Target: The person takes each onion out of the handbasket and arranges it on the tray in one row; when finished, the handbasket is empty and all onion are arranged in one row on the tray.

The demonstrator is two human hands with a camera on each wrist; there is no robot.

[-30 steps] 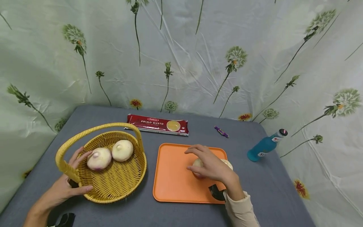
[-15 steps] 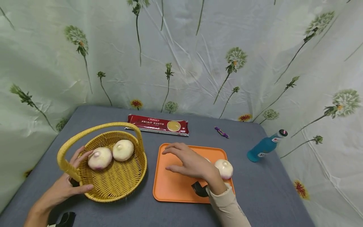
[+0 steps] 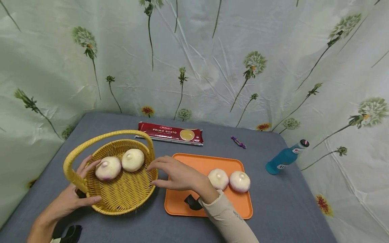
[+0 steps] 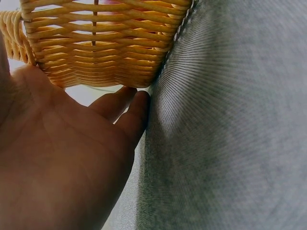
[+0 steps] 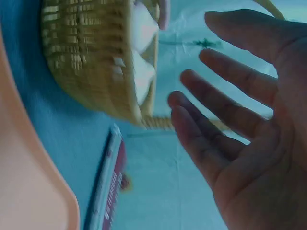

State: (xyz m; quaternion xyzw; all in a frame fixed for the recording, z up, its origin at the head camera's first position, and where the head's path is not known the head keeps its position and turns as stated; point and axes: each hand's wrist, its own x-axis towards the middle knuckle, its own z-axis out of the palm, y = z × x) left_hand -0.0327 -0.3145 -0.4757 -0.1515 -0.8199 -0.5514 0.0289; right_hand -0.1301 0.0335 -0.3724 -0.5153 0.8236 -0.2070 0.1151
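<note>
A yellow wicker basket point(image 3: 123, 197) with an arched handle stands on the left. Inside lie two round white vegetables point(image 3: 108, 168) tinged purple, like turnips or onions. My left hand point(image 3: 71, 199) holds the basket's left side by the handle's foot, thumb and fingers over the rim; in the left wrist view some fingers point(image 4: 136, 112) lie outside, low against the weave. Over the basket's right rim hovers my right hand point(image 3: 177, 173), fingers spread and nothing in them. Two more such vegetables point(image 3: 218, 179) sit side by side on the orange tray point(image 3: 194, 162), partly behind my right forearm.
Behind the basket and tray lies a red Primo Gusto pasta pack point(image 3: 170, 133). A purple-wrapped candy point(image 3: 238, 142) is to its right. The blue bottle point(image 3: 284, 158) stands near the right table edge. A flowered curtain point(image 3: 200, 74) hangs behind the table.
My right hand has moved left from over the tray to the basket's right rim, uncovering the two vegetables on the tray. My left hand has stayed on the basket.
</note>
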